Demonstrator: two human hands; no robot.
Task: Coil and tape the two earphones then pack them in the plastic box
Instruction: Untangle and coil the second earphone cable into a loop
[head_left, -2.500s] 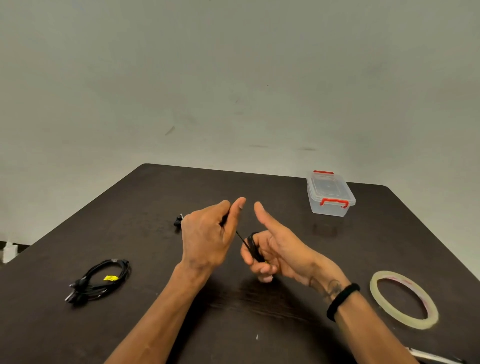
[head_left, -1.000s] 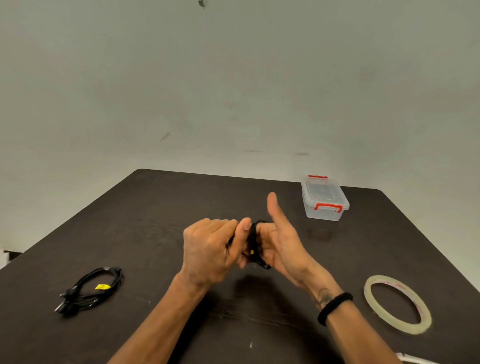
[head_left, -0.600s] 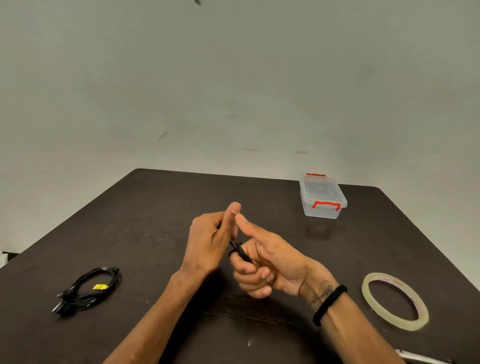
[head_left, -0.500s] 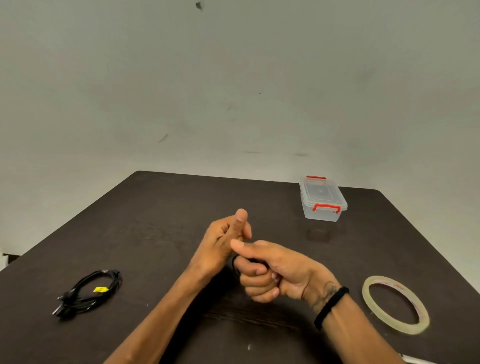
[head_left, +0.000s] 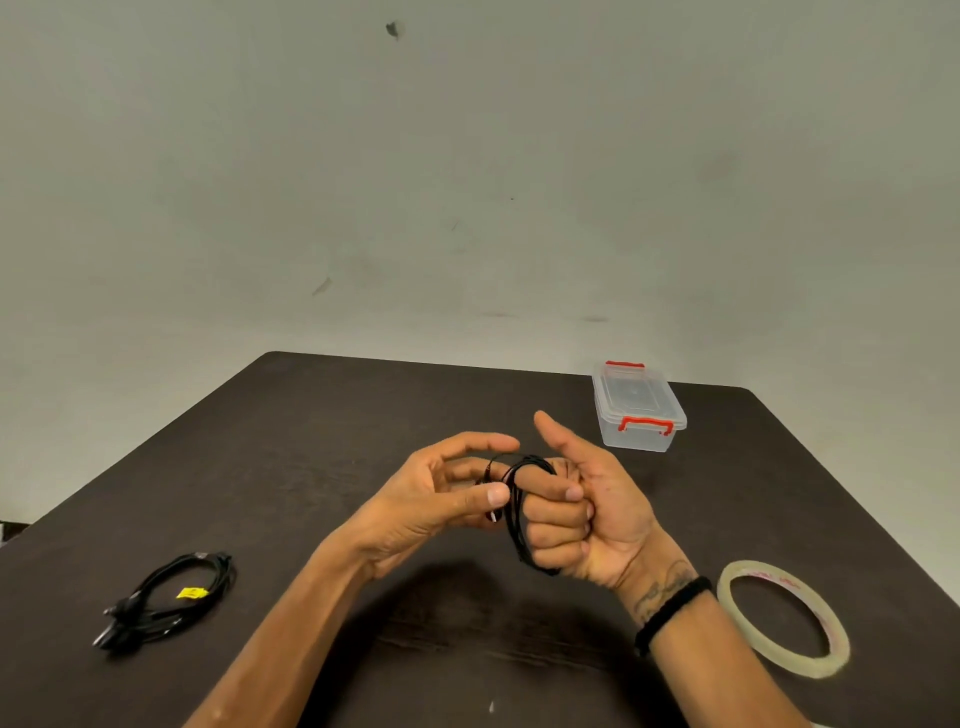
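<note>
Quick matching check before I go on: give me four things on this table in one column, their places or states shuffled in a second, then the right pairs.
1. plastic box
2. tape roll
3. coiled earphone with yellow tag
4. black earphone cord

a. looped round right-hand fingers
b. lying on the table's left side
c. lid on, far right
d. flat by the right wrist

Pairs: 1-c, 2-d, 3-b, 4-a
</note>
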